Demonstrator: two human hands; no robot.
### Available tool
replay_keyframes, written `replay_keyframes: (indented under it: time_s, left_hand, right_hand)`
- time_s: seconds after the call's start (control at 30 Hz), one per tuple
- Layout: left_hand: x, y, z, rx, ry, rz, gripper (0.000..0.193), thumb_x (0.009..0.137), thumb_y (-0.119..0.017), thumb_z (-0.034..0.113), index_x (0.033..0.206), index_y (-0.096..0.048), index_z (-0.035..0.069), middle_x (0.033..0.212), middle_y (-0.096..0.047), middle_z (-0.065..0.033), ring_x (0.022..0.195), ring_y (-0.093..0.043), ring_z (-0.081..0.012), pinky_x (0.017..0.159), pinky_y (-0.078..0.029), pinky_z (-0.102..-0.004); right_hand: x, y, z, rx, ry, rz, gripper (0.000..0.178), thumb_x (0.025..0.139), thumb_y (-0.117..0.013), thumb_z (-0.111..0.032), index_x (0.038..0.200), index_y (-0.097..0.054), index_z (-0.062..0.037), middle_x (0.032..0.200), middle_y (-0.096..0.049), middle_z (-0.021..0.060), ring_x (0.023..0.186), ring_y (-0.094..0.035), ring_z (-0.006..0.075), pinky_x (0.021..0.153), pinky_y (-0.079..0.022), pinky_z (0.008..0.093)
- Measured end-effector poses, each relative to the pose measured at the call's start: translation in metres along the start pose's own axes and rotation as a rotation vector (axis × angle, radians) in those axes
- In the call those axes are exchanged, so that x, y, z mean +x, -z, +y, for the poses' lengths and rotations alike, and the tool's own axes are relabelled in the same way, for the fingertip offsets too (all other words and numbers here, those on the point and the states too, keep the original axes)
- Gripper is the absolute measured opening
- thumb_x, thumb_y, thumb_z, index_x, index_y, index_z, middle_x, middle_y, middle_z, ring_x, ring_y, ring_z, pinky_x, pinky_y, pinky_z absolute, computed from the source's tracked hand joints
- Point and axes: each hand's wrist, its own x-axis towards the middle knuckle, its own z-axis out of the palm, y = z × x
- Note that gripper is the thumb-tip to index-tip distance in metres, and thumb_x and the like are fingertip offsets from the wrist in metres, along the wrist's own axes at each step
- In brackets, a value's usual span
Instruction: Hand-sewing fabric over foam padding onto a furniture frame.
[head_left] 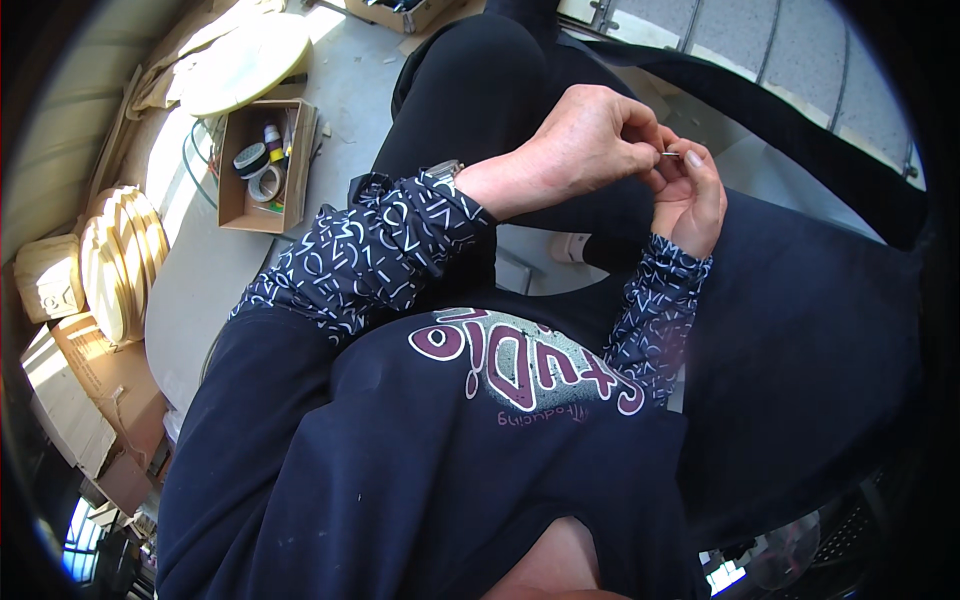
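Note:
My left hand [590,140] and my right hand [690,195] meet above my lap at the upper right, fingertips nearly touching. A thin, shiny, needle-like piece [671,154] shows between them. The left thumb and fingers are pinched at one end of it, and the right thumb and fingers close in at the other. Any thread on it is too fine to see. Dark cloth [800,340] spreads below and right of my right hand. Beyond that hand a black fabric band [770,125] curves across.
An open cardboard box [235,190] with tape rolls and small containers stands at the upper left. Beside it are a round pale disc [250,65] and stacked round wooden-looking pieces [125,265]. More cardboard [105,375] lies lower left. A grey panelled surface [740,45] borders the far right.

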Motion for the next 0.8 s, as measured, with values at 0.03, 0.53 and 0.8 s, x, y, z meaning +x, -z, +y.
replay_keyframes:
  time_s: [0.03, 0.53, 0.8]
  left_hand:
    - [-0.001, 0.001, 0.0, 0.002, 0.006, 0.001, 0.013, 0.095, -0.076, 0.01, 0.1, -0.08, -0.001, 0.09, -0.079, -0.0103, 0.085, -0.077, -0.0166, 0.081, -0.062, -0.0284]
    - [0.003, 0.002, -0.007, 0.195, -0.146, 0.029, 0.013, 0.093, -0.075, 0.009, 0.101, -0.08, 0.001, 0.088, -0.078, -0.0107, 0.082, -0.076, -0.0167, 0.076, -0.062, -0.0285]
    - [0.008, 0.005, -0.001, 0.227, -0.178, 0.111, 0.016, 0.096, -0.078, 0.015, 0.101, -0.078, 0.0, 0.091, -0.073, -0.006, 0.086, -0.073, -0.0125, 0.079, -0.06, -0.0253]
  right_hand:
    - [0.0, 0.0, 0.0, -0.002, -0.001, -0.002, 0.017, 0.1, -0.062, -0.011, 0.108, -0.069, 0.0029, 0.117, -0.074, 0.0243, 0.098, -0.076, 0.0261, 0.078, -0.066, 0.036]
    - [0.01, 0.016, 0.007, 0.094, -0.057, 0.085, 0.014, 0.104, -0.069, -0.015, 0.11, -0.068, -0.0023, 0.119, -0.075, 0.0251, 0.106, -0.077, 0.0345, 0.092, -0.065, 0.047]
    - [0.008, 0.023, 0.013, -0.026, -0.101, 0.01, 0.025, 0.11, -0.061, -0.029, 0.11, -0.065, -0.005, 0.108, -0.077, 0.0195, 0.095, -0.079, 0.0302, 0.079, -0.067, 0.0415]
